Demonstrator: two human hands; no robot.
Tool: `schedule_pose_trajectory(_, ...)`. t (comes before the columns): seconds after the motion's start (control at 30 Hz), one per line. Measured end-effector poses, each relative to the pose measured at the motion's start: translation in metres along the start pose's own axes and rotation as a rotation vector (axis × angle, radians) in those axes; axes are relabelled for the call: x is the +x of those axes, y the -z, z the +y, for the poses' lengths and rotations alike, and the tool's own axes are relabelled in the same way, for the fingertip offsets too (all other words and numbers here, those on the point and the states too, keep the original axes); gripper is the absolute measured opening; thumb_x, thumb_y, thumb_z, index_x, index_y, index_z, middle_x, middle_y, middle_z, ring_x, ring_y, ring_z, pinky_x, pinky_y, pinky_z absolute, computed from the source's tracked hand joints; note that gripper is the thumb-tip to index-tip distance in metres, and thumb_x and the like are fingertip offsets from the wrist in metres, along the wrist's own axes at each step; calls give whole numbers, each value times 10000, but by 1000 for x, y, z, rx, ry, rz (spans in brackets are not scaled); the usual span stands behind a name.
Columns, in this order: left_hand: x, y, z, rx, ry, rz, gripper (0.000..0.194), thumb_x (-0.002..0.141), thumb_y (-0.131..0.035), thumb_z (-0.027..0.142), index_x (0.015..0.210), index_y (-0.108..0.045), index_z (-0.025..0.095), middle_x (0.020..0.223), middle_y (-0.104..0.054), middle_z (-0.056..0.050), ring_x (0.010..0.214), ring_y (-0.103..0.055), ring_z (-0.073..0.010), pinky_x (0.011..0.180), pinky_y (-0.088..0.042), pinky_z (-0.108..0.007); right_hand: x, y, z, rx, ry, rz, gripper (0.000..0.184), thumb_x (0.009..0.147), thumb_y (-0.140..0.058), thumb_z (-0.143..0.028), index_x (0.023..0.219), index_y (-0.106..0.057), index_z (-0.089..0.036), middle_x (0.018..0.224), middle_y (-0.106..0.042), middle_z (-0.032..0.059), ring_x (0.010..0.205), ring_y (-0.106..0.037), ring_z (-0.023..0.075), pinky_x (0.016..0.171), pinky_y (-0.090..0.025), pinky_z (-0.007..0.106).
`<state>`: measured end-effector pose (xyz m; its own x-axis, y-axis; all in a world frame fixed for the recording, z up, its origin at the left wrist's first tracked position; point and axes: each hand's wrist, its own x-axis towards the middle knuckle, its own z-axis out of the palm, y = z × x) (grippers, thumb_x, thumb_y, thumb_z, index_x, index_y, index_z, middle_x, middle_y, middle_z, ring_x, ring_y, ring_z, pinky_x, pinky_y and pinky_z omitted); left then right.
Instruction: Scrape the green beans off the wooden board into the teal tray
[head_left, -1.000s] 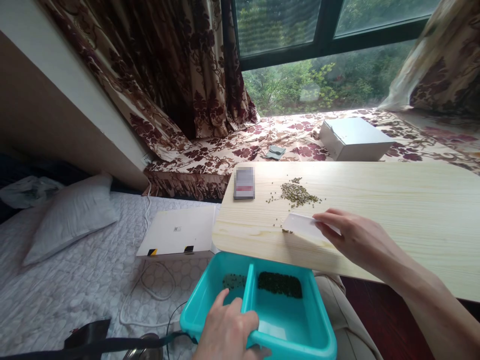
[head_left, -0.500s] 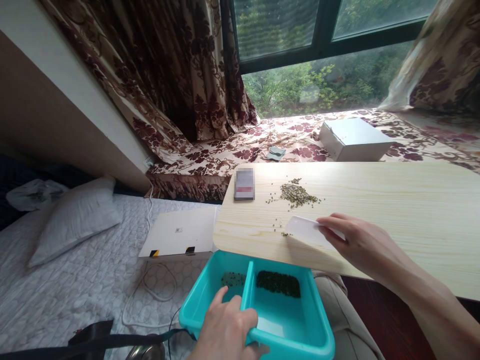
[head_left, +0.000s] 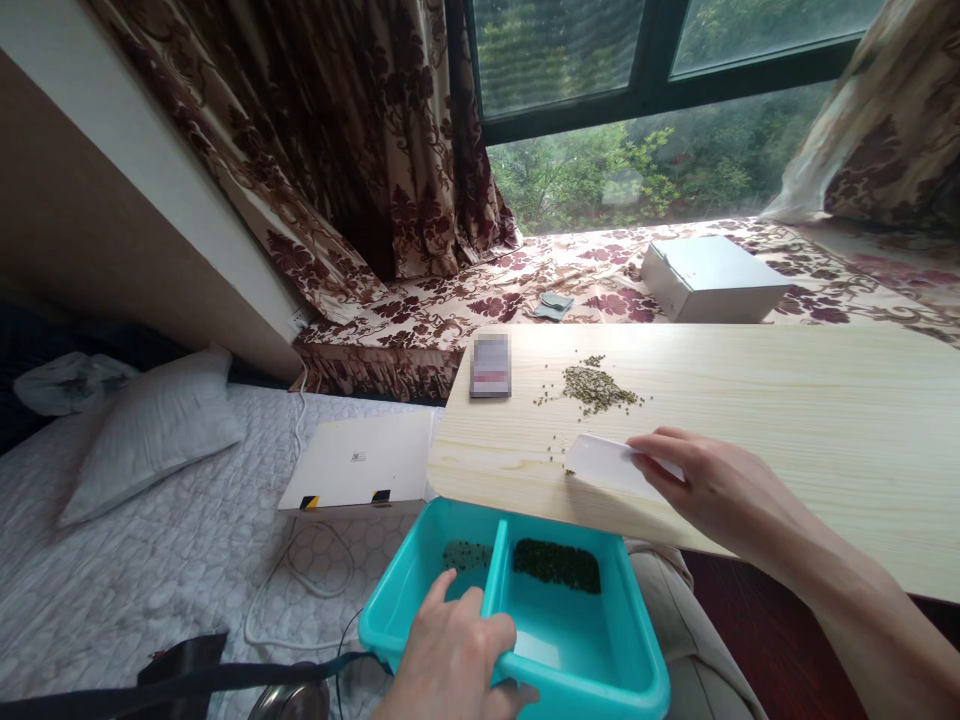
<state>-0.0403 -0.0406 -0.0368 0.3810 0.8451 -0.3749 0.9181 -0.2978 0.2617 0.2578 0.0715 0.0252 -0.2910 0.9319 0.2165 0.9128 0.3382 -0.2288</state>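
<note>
My right hand pinches a thin white plastic sheet, tilted on the wooden table near its front edge. A few small green beans lie at the sheet's left corner. Beyond it spreads a loose pile of green beans, with some scattered around. My left hand grips the near side of a turquoise two-compartment bin, around the divider's end, with the index finger pointing into the left compartment. Dark green beans fill the back of the right compartment; a thinner scatter lies in the left one.
The bin stands right below the table's front edge. A small box with a blurred face lies on the table's left end. A white carton and a cable rest on the bed. A silvery box sits on the window ledge.
My right hand and the white sheet have shifted slightly left, toward the few beans at the sheet's corner. My left hand keeps its hold on the bin.
</note>
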Motion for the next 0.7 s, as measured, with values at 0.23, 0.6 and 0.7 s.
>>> schedule_pose_trajectory(0.23,0,4,0,-8,2,-8,286,734,-885,474,791,-725,244,808,-676,-11,891,-674,-265,1152,-338,-551,1,1,1,-10,-19,14,316,931,-474,-312,961,-786,-274,911,-804,44,674,-712,202,497,-406,278)
schedule_pose_trajectory(0.6,-1,2,0,-11,7,-3,317,713,-900,504,796,-732,249,817,-687,-10,908,-681,-271,1155,-341,-553,2,1,-2,-24,-39,-7,280,924,-501,-296,941,-779,-275,910,-800,36,670,-717,209,502,-394,275)
schedule_pose_trajectory(0.7,-1,1,-1,-14,7,-1,320,716,-892,515,790,-724,253,813,-677,-3,902,-680,-268,1155,-337,-555,1,1,-2,-15,-14,8,275,921,-503,-287,920,-779,-278,890,-798,34,651,-709,200,503,-396,278)
